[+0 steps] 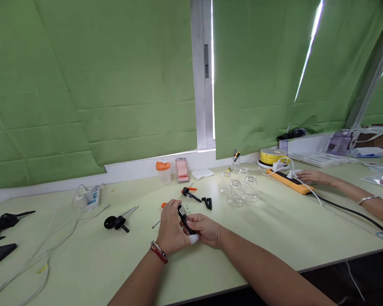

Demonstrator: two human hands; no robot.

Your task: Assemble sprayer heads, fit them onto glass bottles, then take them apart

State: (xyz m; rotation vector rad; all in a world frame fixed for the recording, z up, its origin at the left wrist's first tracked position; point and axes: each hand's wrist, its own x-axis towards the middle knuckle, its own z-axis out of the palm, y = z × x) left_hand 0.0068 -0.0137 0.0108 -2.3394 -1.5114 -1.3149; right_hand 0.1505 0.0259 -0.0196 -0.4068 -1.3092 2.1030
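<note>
At the lower left of the frame, thin, smooth white cables (pixel 47 233) loop over the pale green, flat-topped table (pixel 258 242) towards a white rectangular power strip (pixel 94 199). Left of centre lies a black plastic piece with round discs and a slender, shiny metal rod (pixel 118 222). Beyond it, nearer the middle, stands a translucent cup with a ridged orange lid (pixel 163 172).

At lower centre, the left hand (pixel 171 229), its thumb tip wrapped in white, curls around a narrow black part with a silvery section (pixel 183 216); the right hand (pixel 208 229) pinches its lower end. Just above lie a black and orange plastic piece (pixel 190 194) and short, matt black tubes (pixel 207 203).

Right of centre, clear, round-bodied jars (pixel 235 196) cluster near a glossy yellow, drum-shaped object (pixel 272 157). Farther right, another person's hand (pixel 314 177) touches white plugs on a long orange power strip (pixel 298 185).
</note>
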